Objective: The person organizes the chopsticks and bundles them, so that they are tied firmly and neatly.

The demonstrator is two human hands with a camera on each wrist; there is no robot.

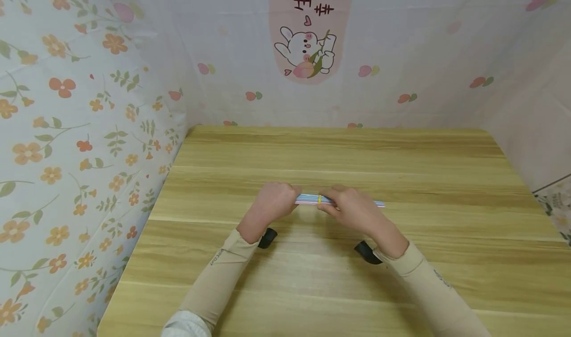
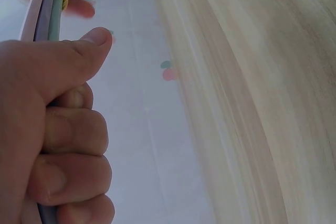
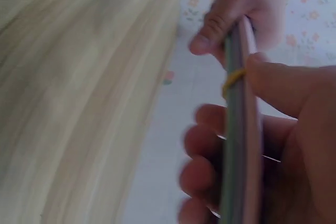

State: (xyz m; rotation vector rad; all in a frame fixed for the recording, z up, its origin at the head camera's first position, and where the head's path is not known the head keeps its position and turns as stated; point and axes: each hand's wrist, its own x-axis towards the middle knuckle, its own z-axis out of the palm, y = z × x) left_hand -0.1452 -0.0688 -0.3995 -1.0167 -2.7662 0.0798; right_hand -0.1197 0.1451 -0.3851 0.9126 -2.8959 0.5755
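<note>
A bundle of slim pastel sticks point(image 1: 308, 198), pink, purple and blue-green, is held level above the table by both hands. Whether they are straws or pencils I cannot tell. My left hand point(image 1: 276, 200) grips one end in a fist, with its thumb laid along the sticks in the left wrist view. A yellow rubber band point(image 3: 234, 78) wraps the bundle between the hands. Beside it, my right hand point(image 1: 357, 210) holds the sticks, thumb tip at the band and fingers curled beneath. The far end of the bundle pokes out past the right hand.
Below the hands lies a wood-grain table point(image 1: 339, 153). A flower-print cloth point(image 1: 67, 129) hangs along its left side, and a white cloth point(image 1: 401, 39) with a rabbit picture hangs at the back. Black straps point(image 1: 368, 252) show below the wrists.
</note>
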